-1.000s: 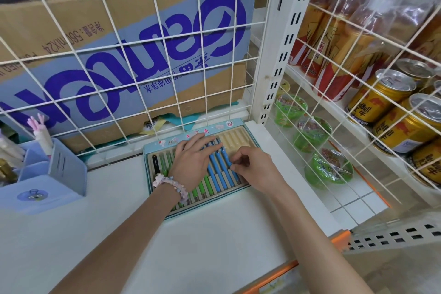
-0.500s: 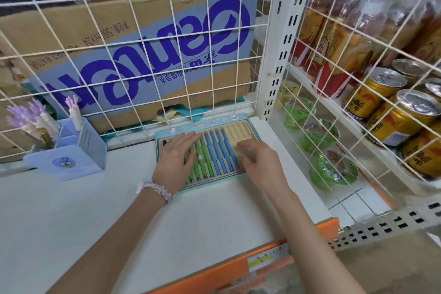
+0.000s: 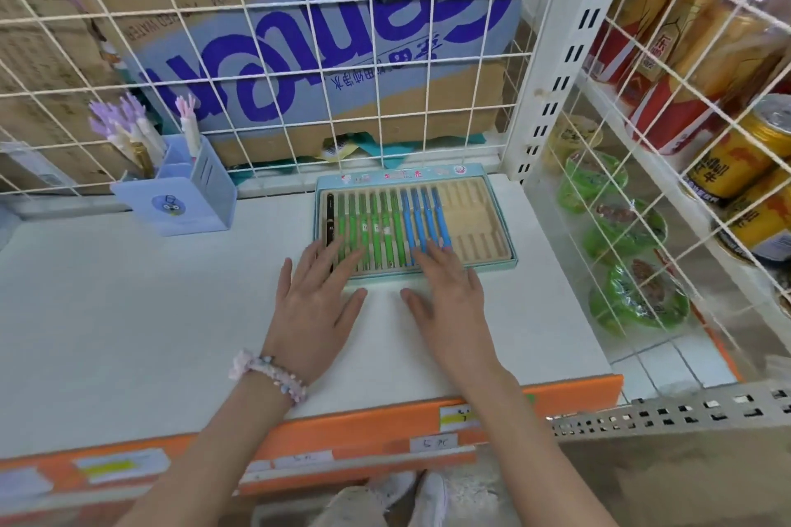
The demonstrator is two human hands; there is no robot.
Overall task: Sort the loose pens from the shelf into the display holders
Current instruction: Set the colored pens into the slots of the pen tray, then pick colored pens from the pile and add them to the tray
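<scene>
A flat teal pen tray (image 3: 479, 184) lies at the back right of the white shelf (image 3: 128, 304). In its slots lie one black pen (image 3: 330, 214), several green pens (image 3: 373, 222) and several blue pens (image 3: 423, 218); the slots at its right are bare. My left hand (image 3: 316, 300) lies flat with spread fingers, its fingertips over the tray's front edge on the green pens. My right hand (image 3: 445, 295) is flat too, fingertips on the near ends of the blue pens. Neither hand holds anything.
A light blue pen holder (image 3: 184, 205) with purple- and pink-topped pens stands at the back left. A white wire grid (image 3: 299, 68) backs the shelf, a cardboard box behind it. To the right, past an upright post (image 3: 552, 56), are cans, bottles and green cups. The shelf's front edge is orange.
Both hands have slid back toward me, from lying over the pens to resting with only fingertips on the tray's front. The view has pulled back and tilted down.
</scene>
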